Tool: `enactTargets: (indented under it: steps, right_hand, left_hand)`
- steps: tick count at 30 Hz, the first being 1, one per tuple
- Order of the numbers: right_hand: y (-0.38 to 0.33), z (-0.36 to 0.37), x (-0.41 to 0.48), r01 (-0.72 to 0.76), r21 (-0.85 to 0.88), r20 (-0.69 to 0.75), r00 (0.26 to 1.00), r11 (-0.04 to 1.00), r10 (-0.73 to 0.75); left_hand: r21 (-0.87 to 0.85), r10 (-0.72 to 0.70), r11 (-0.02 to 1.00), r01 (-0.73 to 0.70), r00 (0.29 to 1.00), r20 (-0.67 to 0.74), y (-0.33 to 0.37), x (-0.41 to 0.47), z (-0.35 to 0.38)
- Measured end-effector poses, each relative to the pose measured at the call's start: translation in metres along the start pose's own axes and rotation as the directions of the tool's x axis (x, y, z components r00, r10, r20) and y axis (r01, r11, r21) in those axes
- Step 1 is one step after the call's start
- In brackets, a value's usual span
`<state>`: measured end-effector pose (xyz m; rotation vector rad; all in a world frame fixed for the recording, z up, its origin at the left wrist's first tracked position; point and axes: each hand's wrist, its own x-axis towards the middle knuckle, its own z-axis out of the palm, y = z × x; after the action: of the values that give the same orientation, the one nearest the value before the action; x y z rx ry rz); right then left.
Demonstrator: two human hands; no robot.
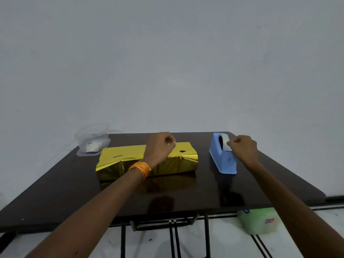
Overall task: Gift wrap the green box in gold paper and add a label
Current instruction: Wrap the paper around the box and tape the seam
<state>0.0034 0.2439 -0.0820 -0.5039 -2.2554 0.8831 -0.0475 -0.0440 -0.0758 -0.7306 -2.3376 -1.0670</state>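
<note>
Gold-wrapped box lay mid-table, foil shiny and creased, two small dark tears showing on its top. Left hand, orange threads at the wrist, hung over the box's far edge with fingers curled; pinching anything or not, I couldn't tell. Right hand pinched the tape end at the blue dispenser, standing just right of the box on the dark table. Clear plastic tub sat at the far left corner.

Both forearms stretch forward, well apart. The left hand has its fingers curled into a loose fist; the right hand pinches the tape.
</note>
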Motion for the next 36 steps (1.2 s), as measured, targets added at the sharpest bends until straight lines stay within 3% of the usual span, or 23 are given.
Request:
enactTargets:
  steps: [3, 7, 13, 17, 23, 30, 36]
  right_hand:
    - [0.015, -0.002, -0.004, -0.131, 0.100, 0.090, 0.988, 0.986, 0.122]
    - [0.019, -0.007, 0.002, -0.375, 0.318, 0.261, 0.918, 0.871, 0.300]
    - [0.011, -0.005, 0.011, -0.462, 0.315, 0.389, 0.860, 0.829, 0.331]
    - [0.004, -0.003, 0.020, -0.446, 0.335, 0.340, 0.879, 0.830, 0.335]
    - [-0.006, 0.000, 0.026, -0.294, 0.178, 0.179, 0.948, 0.939, 0.263]
    - [0.002, -0.013, -0.006, -0.286, 0.313, 0.155, 0.956, 0.906, 0.248]
    - [0.016, -0.006, -0.022, -0.405, 0.400, 0.208, 0.914, 0.822, 0.349]
  left_hand:
    - [-0.053, 0.027, 0.998, -0.022, 0.995, 0.095, 0.029, 0.006, 0.035]
    - [-0.069, 0.024, 0.998, -0.010, 0.979, 0.205, 0.061, 0.015, 0.083]
    - [0.029, -0.024, 0.999, 0.014, 0.933, 0.360, 0.082, 0.033, 0.126]
    - [0.009, -0.037, 0.999, 0.036, 0.931, 0.364, 0.082, 0.035, 0.141]
    - [-0.017, -0.028, 0.999, 0.035, 0.949, 0.313, 0.081, 0.032, 0.150]
    - [-0.021, -0.040, 0.999, 0.049, 0.953, 0.300, 0.083, 0.033, 0.152]
    - [-0.033, -0.042, 0.998, 0.053, 0.961, 0.275, 0.082, 0.030, 0.153]
